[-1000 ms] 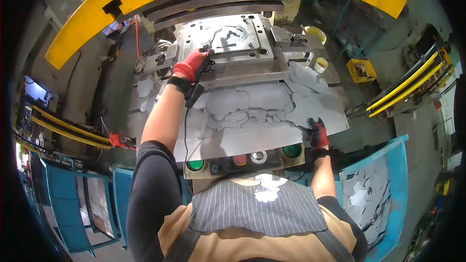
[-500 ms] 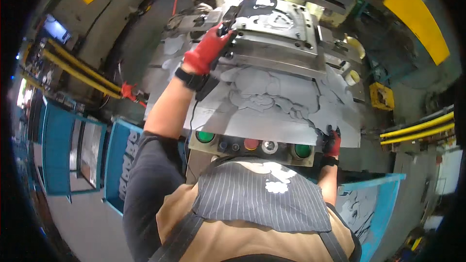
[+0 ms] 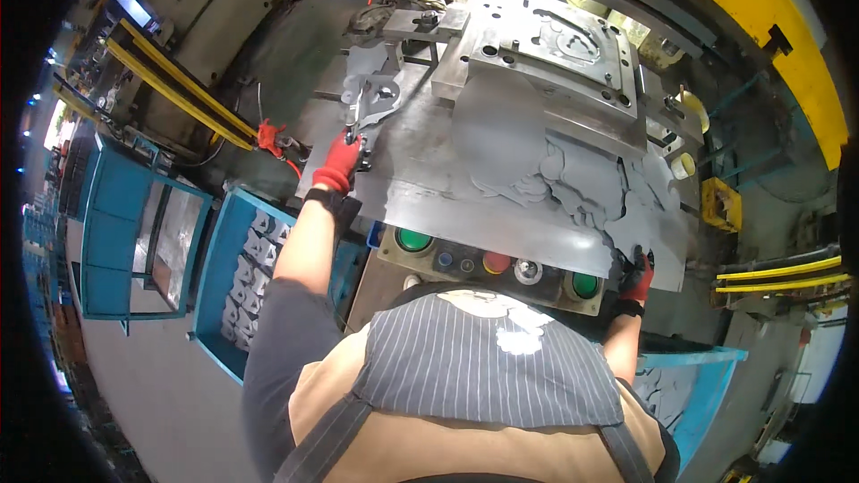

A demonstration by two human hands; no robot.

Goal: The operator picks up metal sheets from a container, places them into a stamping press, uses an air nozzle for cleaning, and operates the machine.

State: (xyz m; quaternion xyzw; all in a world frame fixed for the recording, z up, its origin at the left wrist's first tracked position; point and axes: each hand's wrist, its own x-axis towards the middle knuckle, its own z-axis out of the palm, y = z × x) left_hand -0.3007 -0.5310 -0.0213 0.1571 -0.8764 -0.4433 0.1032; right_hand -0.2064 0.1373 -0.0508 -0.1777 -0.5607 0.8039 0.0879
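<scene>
My left hand [image 3: 340, 165], in a red glove with dark fingers, is closed round a narrow hand tool [image 3: 357, 112] at the left of the press bed. At the tool's far end is a flat grey cut metal part [image 3: 385, 100] with a hole in it; how the two are joined is too small to tell. My right hand [image 3: 637, 279], gloved the same way, grips the near right edge of a large thin metal sheet [image 3: 537, 237]. Curved cut-outs and loose-looking pieces mark that sheet. Behind it stands the steel die block [image 3: 582, 112], its shaped recess facing up.
A control box [image 3: 456, 279] with green and red buttons sits before my waist. Blue bins hold grey metal pieces, one at left [image 3: 215, 304] and one at right [image 3: 716, 394]. Yellow rails [image 3: 179, 94] flank the left; a yellow press frame [image 3: 761, 27] hangs at upper right.
My left hand has drawn back from the die toward the left side of the bed, with the tool and the cut part now there. My right hand stays at the sheet's edge; the view has shifted.
</scene>
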